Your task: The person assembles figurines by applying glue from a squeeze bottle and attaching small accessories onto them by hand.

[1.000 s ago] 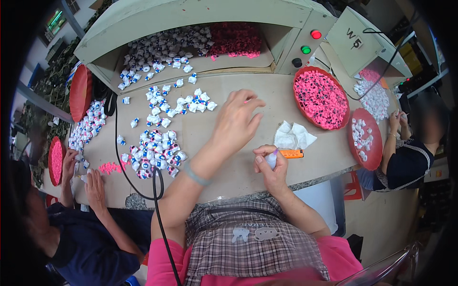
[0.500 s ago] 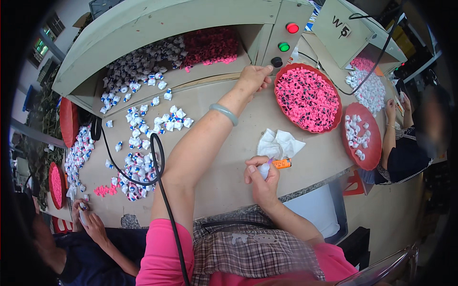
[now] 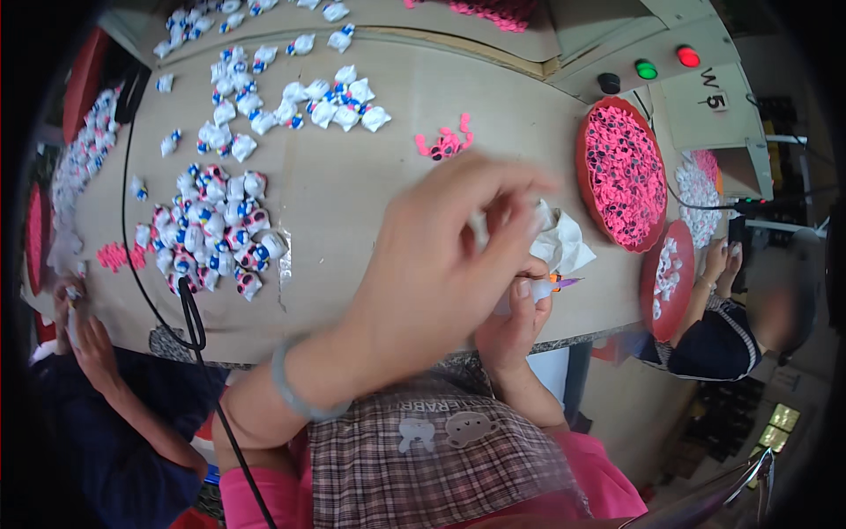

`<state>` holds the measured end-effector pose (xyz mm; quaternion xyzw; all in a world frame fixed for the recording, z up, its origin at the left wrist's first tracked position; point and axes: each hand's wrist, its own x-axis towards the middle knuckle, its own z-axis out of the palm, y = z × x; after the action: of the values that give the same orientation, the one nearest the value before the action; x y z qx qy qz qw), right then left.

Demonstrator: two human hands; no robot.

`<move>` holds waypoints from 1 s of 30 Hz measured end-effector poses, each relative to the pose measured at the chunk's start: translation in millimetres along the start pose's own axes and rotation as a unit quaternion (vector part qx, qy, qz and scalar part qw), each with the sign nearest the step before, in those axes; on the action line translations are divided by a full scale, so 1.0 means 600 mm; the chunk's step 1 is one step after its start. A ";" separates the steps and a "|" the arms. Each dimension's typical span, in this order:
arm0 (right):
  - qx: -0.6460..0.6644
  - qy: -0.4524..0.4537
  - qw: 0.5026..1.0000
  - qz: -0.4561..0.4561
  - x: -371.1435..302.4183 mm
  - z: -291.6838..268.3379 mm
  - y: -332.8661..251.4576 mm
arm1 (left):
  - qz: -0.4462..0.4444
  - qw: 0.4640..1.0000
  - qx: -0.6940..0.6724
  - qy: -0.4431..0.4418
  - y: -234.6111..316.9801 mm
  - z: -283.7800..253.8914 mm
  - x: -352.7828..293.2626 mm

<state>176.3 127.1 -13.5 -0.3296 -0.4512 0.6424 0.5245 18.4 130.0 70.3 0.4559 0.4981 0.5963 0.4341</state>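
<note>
My left hand (image 3: 449,247), with a pale bangle at the wrist, is raised over the table and smeared by motion. Its fingers are curled, and whether they hold anything is not clear. Below and beyond it, my right hand (image 3: 520,317) grips a small white squeeze bottle (image 3: 539,288) with a purple tip pointing right; the left hand partly covers that hand. Past the left hand lies a small group of pink pieces (image 3: 445,143). A crumpled white tissue (image 3: 564,242) lies beside the right hand, with a bit of an orange item (image 3: 555,278) behind the bottle tip.
A red bowl (image 3: 656,150) heaped with pink and black pieces stands to the right. On the left are a pile of white, blue and pink figures (image 3: 211,225), other white figures (image 3: 339,101) and a black cable (image 3: 132,203). Co-workers (image 3: 92,344) sit on both sides.
My left hand has come back from beside the red bowl toward me. The view has shifted, and a small group of pink pieces now shows on the table. My right hand keeps the bottle.
</note>
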 end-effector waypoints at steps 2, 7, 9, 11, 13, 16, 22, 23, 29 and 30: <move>-0.052 -0.015 0.998 -0.022 0.002 0.007 0.014 | 0.025 0.996 0.079 -0.010 -0.029 -0.035 -0.064; -0.117 -0.114 0.986 -0.039 0.009 0.061 0.015 | -0.073 0.993 -0.080 -0.045 -0.076 -0.060 -0.137; -0.140 -0.139 0.980 0.034 -0.004 0.079 0.022 | -0.093 0.981 -0.162 -0.056 -0.089 -0.070 -0.147; -0.209 -0.186 0.958 0.059 -0.009 0.086 0.015 | -0.035 0.996 -0.040 -0.069 -0.100 -0.091 -0.156; -0.280 -0.225 0.929 0.084 -0.004 0.103 0.004 | -0.048 0.992 -0.081 -0.083 -0.102 -0.099 -0.160; -0.226 -0.302 0.915 0.147 0.007 0.138 -0.001 | -0.021 0.998 -0.045 -0.030 -0.095 -0.123 -0.166; -0.421 -0.140 0.894 -0.062 0.123 0.043 -0.089 | -0.076 0.997 0.019 -0.012 -0.094 -0.159 -0.160; -0.449 -0.085 0.884 -0.100 0.157 0.029 -0.097 | -0.084 0.996 0.042 -0.011 -0.090 -0.159 -0.157; -0.425 0.049 0.897 -0.113 0.295 -0.055 -0.095 | -0.093 0.993 0.056 -0.052 -0.098 -0.169 -0.151; -0.417 0.056 0.902 -0.101 0.306 -0.063 -0.094 | -0.099 0.991 0.060 -0.060 -0.098 -0.170 -0.149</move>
<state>188.5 316.7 33.7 -0.5061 -0.6785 0.3196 0.4258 -59.1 30.1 -7.1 0.4646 0.5490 0.4907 0.4919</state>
